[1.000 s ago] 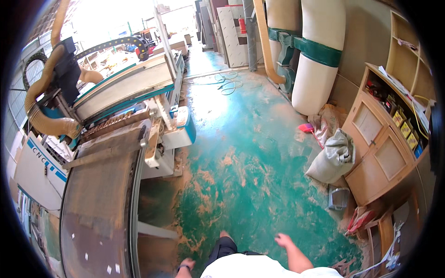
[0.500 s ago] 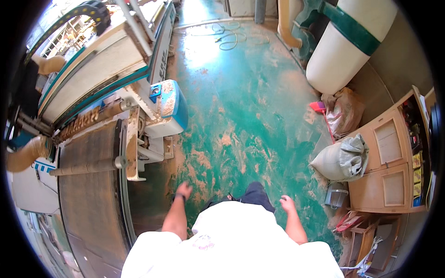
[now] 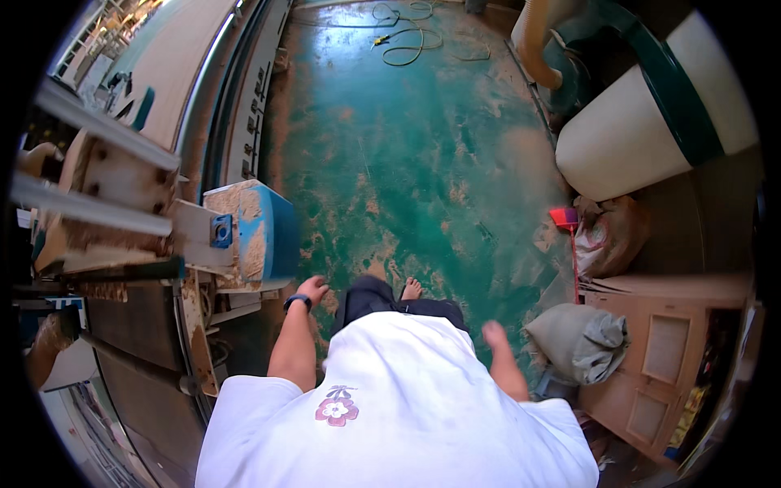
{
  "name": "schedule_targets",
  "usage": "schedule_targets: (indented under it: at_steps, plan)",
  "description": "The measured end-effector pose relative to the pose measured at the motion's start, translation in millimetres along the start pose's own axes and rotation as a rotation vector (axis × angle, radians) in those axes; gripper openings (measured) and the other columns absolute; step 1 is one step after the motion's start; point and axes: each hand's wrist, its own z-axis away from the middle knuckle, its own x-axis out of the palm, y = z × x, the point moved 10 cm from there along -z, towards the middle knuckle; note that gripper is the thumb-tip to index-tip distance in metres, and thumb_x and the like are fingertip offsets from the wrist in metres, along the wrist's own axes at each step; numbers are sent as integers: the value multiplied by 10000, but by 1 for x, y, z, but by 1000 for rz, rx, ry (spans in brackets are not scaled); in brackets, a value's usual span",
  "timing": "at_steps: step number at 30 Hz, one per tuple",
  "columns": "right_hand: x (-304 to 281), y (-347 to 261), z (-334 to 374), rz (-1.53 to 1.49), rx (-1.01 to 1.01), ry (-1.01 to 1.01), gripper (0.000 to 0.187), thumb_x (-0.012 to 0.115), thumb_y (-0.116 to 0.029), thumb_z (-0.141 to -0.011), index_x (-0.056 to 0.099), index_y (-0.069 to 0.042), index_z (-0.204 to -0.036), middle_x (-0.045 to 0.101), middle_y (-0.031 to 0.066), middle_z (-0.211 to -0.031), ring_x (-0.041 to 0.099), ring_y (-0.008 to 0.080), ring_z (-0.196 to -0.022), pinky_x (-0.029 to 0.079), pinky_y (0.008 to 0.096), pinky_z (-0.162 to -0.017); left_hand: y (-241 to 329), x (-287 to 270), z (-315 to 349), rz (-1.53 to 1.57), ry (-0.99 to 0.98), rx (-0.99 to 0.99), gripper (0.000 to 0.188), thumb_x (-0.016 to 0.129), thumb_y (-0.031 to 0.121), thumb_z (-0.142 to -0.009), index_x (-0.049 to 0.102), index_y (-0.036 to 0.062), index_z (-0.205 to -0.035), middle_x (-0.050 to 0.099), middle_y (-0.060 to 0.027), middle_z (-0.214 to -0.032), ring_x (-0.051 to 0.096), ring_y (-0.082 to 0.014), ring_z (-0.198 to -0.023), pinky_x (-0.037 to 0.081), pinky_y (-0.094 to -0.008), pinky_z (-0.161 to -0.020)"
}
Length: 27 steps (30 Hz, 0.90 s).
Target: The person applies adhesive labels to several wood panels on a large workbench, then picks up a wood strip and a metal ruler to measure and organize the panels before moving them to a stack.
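My left hand [image 3: 311,289], with a dark band [image 3: 298,302] on its wrist, hangs beside my hip with nothing in it. Its fingers are loosely apart. The sawdust-covered blue and white machine housing [image 3: 268,232] is the nearest thing to it. My right hand [image 3: 493,333] hangs on the other side, smeared by motion, so its fingers do not show clearly. I see nothing held there. To the right of that hand leans a stuffed pale sack [image 3: 561,342]. Below me a bare foot [image 3: 412,287] shows on the green floor [image 3: 423,187].
A long machine bed [image 3: 183,81] runs along the left, with a dark conveyor belt [image 3: 134,325] nearer me. Ahead lies a yellow hose [image 3: 415,49]. At right are a white cylindrical drum [image 3: 622,134], a red broom [image 3: 563,218], another sack [image 3: 622,236] and a wooden cabinet [image 3: 643,350]. Sawdust streaks the floor.
I have moved forward along the floor. The blue machine housing, the drum and the sacks now sit closer and lower in view. Both hands have swung, and my foot has come into sight.
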Motion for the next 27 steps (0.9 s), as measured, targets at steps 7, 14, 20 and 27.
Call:
schedule_targets:
  at_steps: [7,14,20,27]
  plan:
    - [-256,-448,-160,-54,-532,275,385,596,-270,-848,598,-46,-1163,653,167,-1088,626,300,-1012,480,380,-869,-117,-21,-54,221,200,-414,428,652,236,-823,597,56,-1208,655,-129,-1122,630,-237,-1001,497,-340,-870]
    - [-259,-620,-273,99,-540,117,366,623,-198,-846,608,-42,-1177,651,117,-1112,615,225,-1035,474,333,-896,24,-100,-154,53,27,-563,411,646,288,-821,626,43,-1150,658,-159,-1109,622,-265,-1022,489,-359,-878]
    - [-221,-572,-360,-183,-270,61,329,623,-132,-810,624,-20,-1119,638,54,-839,583,141,-720,481,296,-645,311,-290,-430,-214,190,32,469,600,344,-814,600,50,-1179,616,-188,-1172,591,-327,-1074,472,-397,-920]
    - [-218,-566,-434,-106,172,-142,326,602,-175,-776,669,-19,-1054,690,144,-953,654,219,-813,516,351,-740,638,-435,-640,18,305,421,406,616,234,-841,581,58,-1205,598,-158,-1153,590,-302,-1061,478,-378,-908]
